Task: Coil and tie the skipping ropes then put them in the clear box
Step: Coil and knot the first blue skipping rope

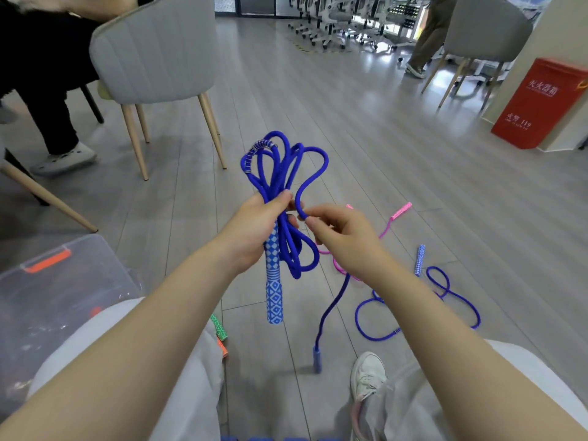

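Here the left hand clamps the coiled blue rope and handle; the right hand pinches its loose end, which should wrap tightly around the bundle's middle.

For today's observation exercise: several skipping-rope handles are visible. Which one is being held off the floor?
The blue diamond-patterned handle, gripped with the coiled blue rope by the left hand. The pink handle and others lie on the floor.

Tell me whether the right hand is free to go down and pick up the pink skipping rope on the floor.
Probably not yet. The right hand pinches a strand of the blue skipping rope bundled in the left hand. The pink skipping rope lies uncovered on the grey floor beyond it, so once the hand lets go, nothing blocks it.
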Available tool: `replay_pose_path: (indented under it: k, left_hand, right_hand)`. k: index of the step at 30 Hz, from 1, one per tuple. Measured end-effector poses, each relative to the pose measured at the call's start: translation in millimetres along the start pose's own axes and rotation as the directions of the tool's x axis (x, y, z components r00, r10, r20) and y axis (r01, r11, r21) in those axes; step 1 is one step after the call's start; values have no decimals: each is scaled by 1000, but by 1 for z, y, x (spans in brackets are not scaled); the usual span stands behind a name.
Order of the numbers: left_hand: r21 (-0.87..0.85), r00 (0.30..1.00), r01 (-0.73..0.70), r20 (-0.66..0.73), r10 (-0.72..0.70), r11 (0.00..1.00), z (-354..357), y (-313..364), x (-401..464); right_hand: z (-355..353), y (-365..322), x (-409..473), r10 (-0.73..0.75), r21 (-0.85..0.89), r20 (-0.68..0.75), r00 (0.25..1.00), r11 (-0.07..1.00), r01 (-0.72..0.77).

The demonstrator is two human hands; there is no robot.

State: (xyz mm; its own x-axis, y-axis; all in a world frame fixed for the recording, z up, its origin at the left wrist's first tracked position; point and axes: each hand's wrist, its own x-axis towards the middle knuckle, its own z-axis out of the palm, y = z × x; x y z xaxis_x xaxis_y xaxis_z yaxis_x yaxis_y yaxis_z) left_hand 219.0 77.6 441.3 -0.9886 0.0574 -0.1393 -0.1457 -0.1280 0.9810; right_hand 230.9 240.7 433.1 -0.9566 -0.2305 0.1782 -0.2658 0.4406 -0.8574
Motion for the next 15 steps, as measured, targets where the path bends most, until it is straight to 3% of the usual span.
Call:
replay_pose_path:
  k: [3,9,15]
  left_hand:
    - [67,997,-32,66,28,997,2,1,-7]
    - [179,994,-108,23,105,978,5,-3,-7]
    - [-24,996,-93,-21,92,995,2,-1,0]
  right_hand:
    - [1,-1,0,-20,-45,28,999,999,21]
    - [0,1,-2,-32,-278,56,998,960,47]
    - [-14,-4,1,153,-76,164,974,987,-142]
